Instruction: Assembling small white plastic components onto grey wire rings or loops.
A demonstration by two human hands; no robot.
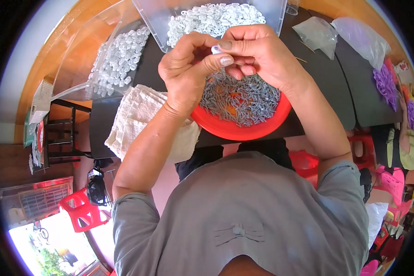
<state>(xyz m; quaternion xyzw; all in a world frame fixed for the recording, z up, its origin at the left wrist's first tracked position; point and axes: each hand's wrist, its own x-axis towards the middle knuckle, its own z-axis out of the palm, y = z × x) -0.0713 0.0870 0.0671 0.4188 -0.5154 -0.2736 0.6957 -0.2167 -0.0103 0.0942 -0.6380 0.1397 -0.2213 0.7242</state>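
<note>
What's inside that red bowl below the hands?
The red bowl holds small grey screw-like pieces, with orange patches between. The left hand and right hand hide its far side; the pieces cover most of its bottom.

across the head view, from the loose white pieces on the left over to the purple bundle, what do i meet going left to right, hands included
Heap of white pieces → left hand → small held piece → right hand → small clear bag → purple bundle.
</note>
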